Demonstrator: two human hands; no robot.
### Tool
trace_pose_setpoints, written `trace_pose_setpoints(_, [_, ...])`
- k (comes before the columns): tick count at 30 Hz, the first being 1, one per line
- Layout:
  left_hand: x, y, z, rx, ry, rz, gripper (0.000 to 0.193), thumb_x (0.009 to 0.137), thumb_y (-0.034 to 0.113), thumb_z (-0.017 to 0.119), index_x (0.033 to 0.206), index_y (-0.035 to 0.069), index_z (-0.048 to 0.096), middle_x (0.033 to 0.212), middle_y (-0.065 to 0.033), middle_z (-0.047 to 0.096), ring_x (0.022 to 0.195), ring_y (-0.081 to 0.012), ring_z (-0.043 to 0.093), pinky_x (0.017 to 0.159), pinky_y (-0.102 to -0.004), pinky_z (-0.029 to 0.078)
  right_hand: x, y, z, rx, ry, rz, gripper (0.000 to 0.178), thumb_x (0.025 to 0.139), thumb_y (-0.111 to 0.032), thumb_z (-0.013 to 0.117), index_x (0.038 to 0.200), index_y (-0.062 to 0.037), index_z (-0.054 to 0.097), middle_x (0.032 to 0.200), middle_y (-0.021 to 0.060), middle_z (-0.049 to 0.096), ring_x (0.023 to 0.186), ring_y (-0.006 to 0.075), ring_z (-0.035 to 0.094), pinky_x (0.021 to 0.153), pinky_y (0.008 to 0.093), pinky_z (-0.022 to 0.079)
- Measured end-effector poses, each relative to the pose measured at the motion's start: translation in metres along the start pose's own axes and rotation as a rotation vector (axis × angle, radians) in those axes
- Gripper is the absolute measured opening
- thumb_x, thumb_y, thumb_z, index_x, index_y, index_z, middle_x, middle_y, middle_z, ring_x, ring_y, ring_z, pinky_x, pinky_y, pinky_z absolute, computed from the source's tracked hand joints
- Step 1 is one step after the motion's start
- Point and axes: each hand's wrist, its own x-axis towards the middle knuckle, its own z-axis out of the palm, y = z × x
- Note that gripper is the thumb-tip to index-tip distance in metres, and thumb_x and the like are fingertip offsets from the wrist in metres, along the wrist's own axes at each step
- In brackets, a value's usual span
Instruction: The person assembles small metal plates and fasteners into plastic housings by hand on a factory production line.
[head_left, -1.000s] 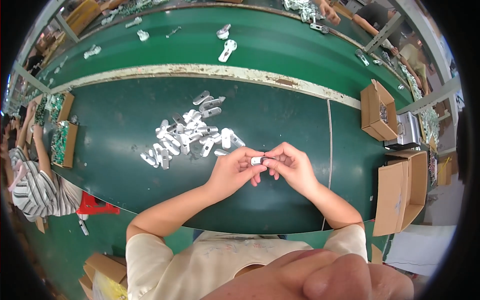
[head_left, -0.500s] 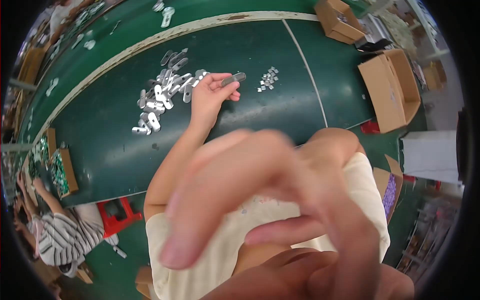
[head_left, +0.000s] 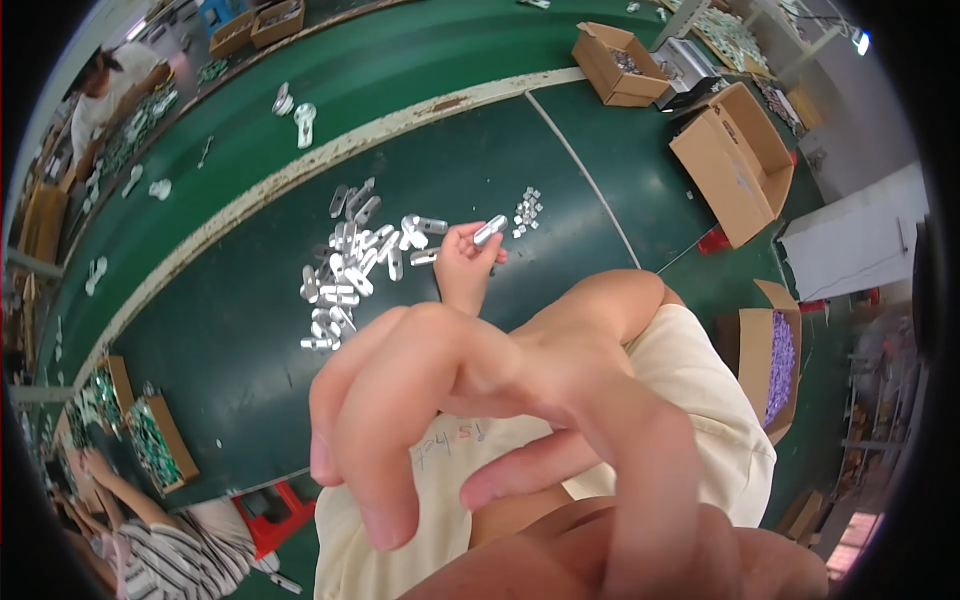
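My left hand (head_left: 465, 262) reaches over the green table (head_left: 240, 380), its fingers closed on an oblong silver metal piece (head_left: 490, 231). Directly to its left lies a loose heap of similar oblong silver pieces (head_left: 345, 272), some with a slot or hole. To the right of the held piece is a small cluster of tiny silver metal bits (head_left: 527, 210). Large and close in the foreground, my right hand (head_left: 430, 370) has its fingers curved and apart from the thumb, with nothing seen between them. It covers most of my left forearm.
Cardboard boxes (head_left: 735, 165) stand at the table's right, one farther off (head_left: 620, 65) holding small parts. Lower right, a box contains purple pieces (head_left: 781, 370). A pale raised strip (head_left: 400, 118) borders the far edge. Co-workers sit at left, one in stripes (head_left: 180, 560) near a red stool (head_left: 280, 520).
The view has shifted, moving the table scene lower in the picture. My left hand still holds the silver piece, which is now tilted more steeply. My right hand's fingers have bent downward.
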Motion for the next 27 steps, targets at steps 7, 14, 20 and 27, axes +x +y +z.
trace_pose_setpoints(7, [0.001, -0.001, -0.016, 0.683, 0.036, 0.471, 0.028, 0.076, -0.003, 0.064, 0.1, -0.001, 0.049, 0.084, -0.0044, 0.061, 0.074, -0.0084, 0.058, 0.065, -0.0205, 0.049, -0.001, 0.039, -0.09, -0.105, 0.093, -0.194, 0.043, 0.08, 0.006, 0.056, 0.114, -0.0152, 0.04, 0.109, 0.022, 0.047, 0.102, 0.0306, 0.048, 0.082, 0.0389, 0.042])
trace_pose_setpoints(14, [0.002, 0.009, -0.015, 0.15, 0.053, 0.015, 0.025, 0.082, -0.003, 0.06, 0.104, -0.003, 0.047, 0.089, -0.0103, 0.061, 0.069, -0.012, 0.06, 0.061, -0.0233, 0.051, -0.1, 0.108, -0.315, -1.012, 0.497, 0.633, 0.032, 0.08, -0.007, 0.057, 0.111, -0.0049, 0.051, 0.086, 0.0076, 0.06, 0.084, 0.0176, 0.059, 0.077, 0.0304, 0.047])
trace_pose_setpoints(20, [0.003, 0.01, -0.017, 0.202, 0.128, -0.029, 0.027, 0.082, -0.005, 0.059, 0.106, -0.002, 0.048, 0.095, -0.012, 0.059, 0.071, -0.0139, 0.061, 0.062, -0.0254, 0.052, -0.102, 0.163, -0.51, -1.621, 0.525, 1.079, 0.062, 0.073, -0.028, 0.064, 0.124, -0.0042, 0.038, 0.116, 0.0209, 0.049, 0.11, 0.0368, 0.048, 0.092, 0.0443, 0.041])
trace_pose_setpoints(27, [-0.005, 0.006, -0.012, 0.371, 0.27, 0.067, 0.03, 0.079, -0.008, 0.061, 0.106, -0.002, 0.047, 0.089, -0.0146, 0.062, 0.069, -0.0152, 0.063, 0.061, -0.0263, 0.054, -0.052, 0.217, -0.621, -1.67, 0.747, 1.311, 0.088, 0.075, -0.046, 0.064, 0.143, -0.0236, 0.014, 0.146, 0.0154, 0.016, 0.134, 0.0404, 0.009, 0.101, 0.0556, 0.024])
